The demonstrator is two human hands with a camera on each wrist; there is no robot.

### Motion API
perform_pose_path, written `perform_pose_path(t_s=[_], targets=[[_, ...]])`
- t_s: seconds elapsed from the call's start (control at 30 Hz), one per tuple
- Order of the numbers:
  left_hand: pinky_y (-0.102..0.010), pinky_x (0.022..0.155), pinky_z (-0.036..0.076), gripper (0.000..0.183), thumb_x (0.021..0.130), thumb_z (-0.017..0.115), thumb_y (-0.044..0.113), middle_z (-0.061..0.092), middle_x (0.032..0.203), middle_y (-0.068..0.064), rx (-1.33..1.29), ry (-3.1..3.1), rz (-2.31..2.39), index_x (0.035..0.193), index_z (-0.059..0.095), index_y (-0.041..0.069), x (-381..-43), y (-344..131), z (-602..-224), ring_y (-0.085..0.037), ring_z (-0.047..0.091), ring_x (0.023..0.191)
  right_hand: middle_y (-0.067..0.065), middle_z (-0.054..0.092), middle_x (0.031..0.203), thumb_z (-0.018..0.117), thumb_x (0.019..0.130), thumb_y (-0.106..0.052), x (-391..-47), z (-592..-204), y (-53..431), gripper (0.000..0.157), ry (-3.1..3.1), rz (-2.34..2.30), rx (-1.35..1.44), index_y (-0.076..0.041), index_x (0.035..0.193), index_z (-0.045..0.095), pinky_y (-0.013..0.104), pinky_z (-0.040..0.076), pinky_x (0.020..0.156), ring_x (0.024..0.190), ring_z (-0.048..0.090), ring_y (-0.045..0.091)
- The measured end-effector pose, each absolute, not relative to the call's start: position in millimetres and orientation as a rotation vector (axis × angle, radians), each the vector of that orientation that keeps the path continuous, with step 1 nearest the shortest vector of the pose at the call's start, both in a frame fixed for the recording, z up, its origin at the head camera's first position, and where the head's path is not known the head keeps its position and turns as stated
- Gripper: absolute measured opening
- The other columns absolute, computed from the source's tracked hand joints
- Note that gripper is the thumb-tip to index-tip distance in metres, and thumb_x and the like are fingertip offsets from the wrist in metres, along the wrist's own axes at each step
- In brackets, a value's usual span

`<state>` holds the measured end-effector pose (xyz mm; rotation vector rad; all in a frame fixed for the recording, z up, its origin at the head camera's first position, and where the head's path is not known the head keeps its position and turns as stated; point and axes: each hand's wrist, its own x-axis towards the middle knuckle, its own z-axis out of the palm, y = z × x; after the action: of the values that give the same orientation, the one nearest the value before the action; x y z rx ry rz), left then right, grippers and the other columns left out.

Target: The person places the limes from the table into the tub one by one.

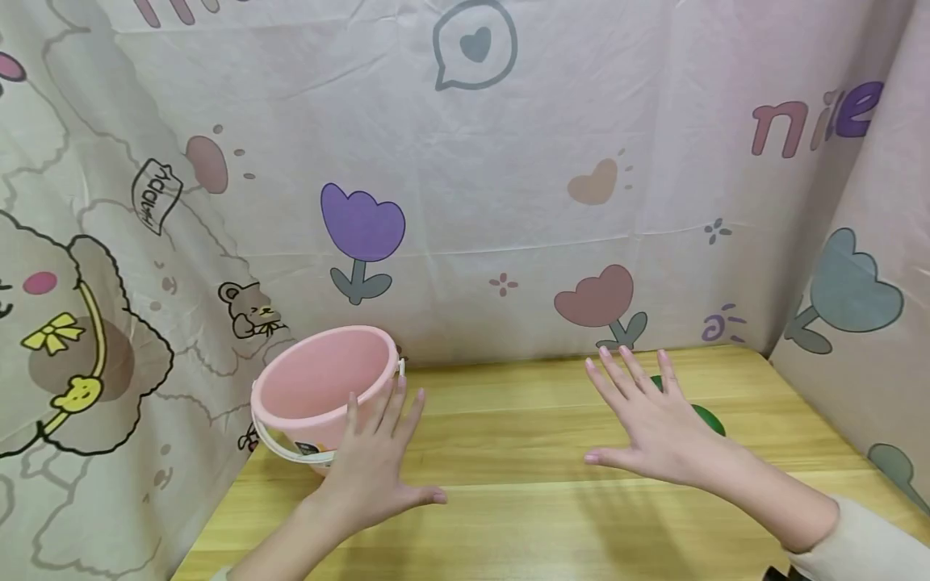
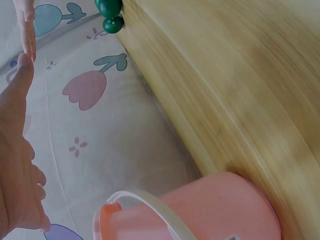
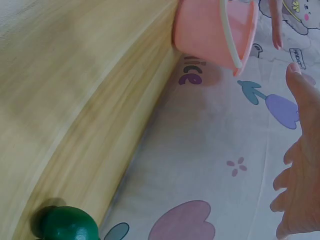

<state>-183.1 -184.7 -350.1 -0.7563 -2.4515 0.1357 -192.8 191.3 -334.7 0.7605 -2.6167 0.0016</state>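
My left hand [image 1: 366, 476] hovers with fingers spread, in front of a pink bucket [image 1: 330, 433] as the head view sees it. The bucket stands upright at the table's left, its white handle [image 1: 292, 456] lowered along the near side. On the right, my other hand [image 1: 654, 428] is also raised with spread fingers and holds nothing. It partly covers shiny, rounded green things [image 1: 709, 420] on the table. The left wrist view shows these green things [image 2: 110, 7] side by side; their exact kind cannot be told. One green piece [image 3: 70, 225] appears low in the right wrist view.
A wooden table [image 1: 508, 452] lies beneath both hands. Behind it hangs a pale cloth [image 1: 465, 177] printed with flowers and hearts. Similar cloth closes off the left [image 1: 196, 323] and right [image 1: 857, 242] sides.
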Motion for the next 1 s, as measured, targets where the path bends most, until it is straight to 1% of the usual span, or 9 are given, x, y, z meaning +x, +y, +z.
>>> perform_pose_path(t_s=[0.13,0.3,0.33,0.43,0.5,0.6,0.73,0.83,1.0], targets=[[-0.070,0.110,0.009,0.121,0.061,0.049,0.087,0.021,0.153,-0.024,-0.768,-2.400,0.125,0.146,0.028,0.003,-183.0,-189.5,-351.5,-0.040,0.026,0.138,0.018,0.014,0.156,0.049,0.078,-0.076,-194.8,-333.2,187.0,0.105,-2.630,0.011,0.760,-0.010,0.152,0.014,0.058,-0.016,0.114,0.143,0.012,0.041],[-0.071,0.108,0.014,0.125,0.055,0.060,0.083,0.023,0.152,-0.023,-0.739,-2.402,0.114,0.147,0.026,0.005,-182.1,-194.2,-350.1,-0.039,0.028,0.138,0.019,0.015,0.156,0.049,0.078,-0.076,-197.9,-334.4,182.3,0.104,-2.631,0.048,0.766,-0.010,0.151,0.016,0.062,-0.011,0.114,0.143,0.011,0.041],[-0.071,0.108,0.014,0.127,0.055,0.061,0.083,0.022,0.153,-0.023,-0.732,-2.403,0.112,0.148,0.024,0.005,-181.9,-195.3,-350.0,-0.039,0.028,0.138,0.019,0.015,0.156,0.049,0.078,-0.076,-198.5,-334.5,181.2,0.104,-2.631,0.055,0.766,-0.010,0.151,0.017,0.063,-0.009,0.114,0.142,0.012,0.041],[-0.070,0.110,0.012,0.128,0.055,0.059,0.084,0.021,0.153,-0.022,-0.730,-2.407,0.120,0.150,0.018,0.007,-181.1,-198.3,-351.0,-0.038,0.028,0.138,0.019,0.015,0.156,0.046,0.078,-0.077,-200.3,-334.5,177.5,0.104,-2.637,0.048,0.768,-0.010,0.151,0.017,0.065,-0.007,0.113,0.142,0.012,0.042],[-0.069,0.111,0.009,0.128,0.056,0.057,0.085,0.021,0.153,-0.022,-0.744,-2.404,0.124,0.150,0.018,0.007,-180.2,-199.2,-352.1,-0.039,0.028,0.138,0.019,0.014,0.156,0.045,0.078,-0.079,-201.4,-334.7,174.8,0.104,-2.643,0.047,0.771,-0.010,0.151,0.017,0.064,-0.010,0.113,0.142,0.011,0.041],[-0.069,0.111,0.008,0.126,0.057,0.056,0.085,0.022,0.153,-0.023,-0.761,-2.393,0.122,0.148,0.023,0.005,-179.1,-200.1,-353.2,-0.039,0.028,0.137,0.018,0.014,0.156,0.044,0.078,-0.079,-202.9,-335.1,170.4,0.104,-2.635,0.055,0.780,-0.011,0.151,0.017,0.061,-0.014,0.113,0.142,0.011,0.041],[-0.069,0.110,0.012,0.122,0.057,0.056,0.085,0.026,0.151,-0.024,-0.732,-2.386,0.118,0.144,0.031,0.003,-178.2,-202.8,-353.7,-0.039,0.029,0.137,0.017,0.015,0.156,0.043,0.077,-0.080,-205.6,-336.0,163.1,0.104,-2.631,0.062,0.795,-0.011,0.151,0.018,0.061,-0.012,0.114,0.143,0.011,0.041],[-0.069,0.110,0.012,0.122,0.057,0.056,0.084,0.028,0.150,-0.025,-0.714,-2.391,0.109,0.143,0.032,0.002,-177.3,-204.8,-354.5,-0.039,0.030,0.137,0.016,0.013,0.157,0.041,0.078,-0.080,-207.6,-336.6,157.6,0.104,-2.644,0.057,0.805,-0.012,0.151,0.017,0.062,-0.010,0.114,0.143,0.009,0.040],[-0.066,0.113,0.007,0.123,0.054,0.061,0.082,0.030,0.149,-0.025,-0.708,-2.388,0.081,0.143,0.032,0.001,-176.9,-207.5,-356.8,-0.039,0.030,0.137,0.014,0.011,0.157,0.042,0.077,-0.081,-210.4,-336.8,150.9,0.104,-2.656,0.060,0.806,-0.012,0.151,0.017,0.063,-0.009,0.114,0.144,0.008,0.038]])
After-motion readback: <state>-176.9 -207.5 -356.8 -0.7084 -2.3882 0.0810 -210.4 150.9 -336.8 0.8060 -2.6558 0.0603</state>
